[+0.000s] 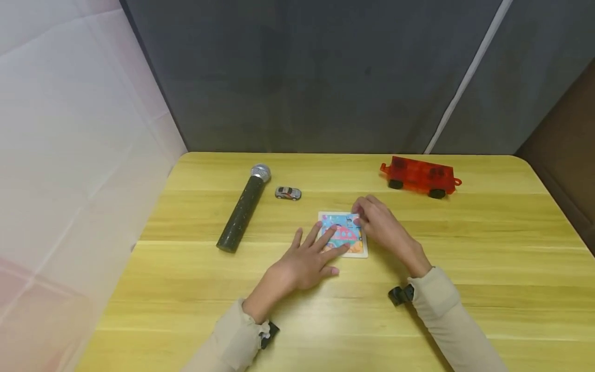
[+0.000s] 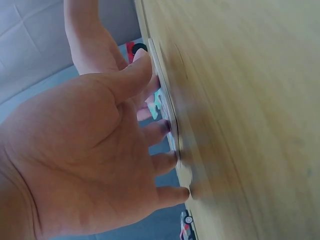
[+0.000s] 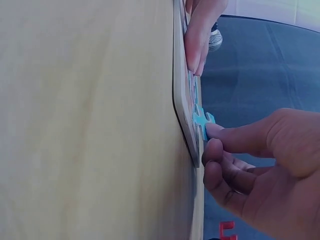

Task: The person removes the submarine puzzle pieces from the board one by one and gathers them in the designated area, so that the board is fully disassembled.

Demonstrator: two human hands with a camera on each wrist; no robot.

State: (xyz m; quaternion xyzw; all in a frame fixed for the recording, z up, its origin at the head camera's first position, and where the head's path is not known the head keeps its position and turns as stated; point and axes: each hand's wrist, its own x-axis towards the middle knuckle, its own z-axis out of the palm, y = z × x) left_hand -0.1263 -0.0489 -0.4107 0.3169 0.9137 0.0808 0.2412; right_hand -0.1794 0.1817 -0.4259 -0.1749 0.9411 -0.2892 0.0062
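A small square jigsaw puzzle with a pale border and a blue and pink picture lies flat on the table. Over its left side my left hand spreads its fingers, and in the left wrist view the fingertips rest at the board's surface and edge. At the board's far right corner, my right hand pinches a light blue puzzle piece between thumb and finger. That piece stands tilted up from the board in the right wrist view. The fingers partly cover it in the head view.
A dark speckled microphone with a silver head lies left of the puzzle. Beyond the board sits a small grey toy car. A translucent red toy wagon with black wheels stands at the back right. A dark panel rises behind the table.
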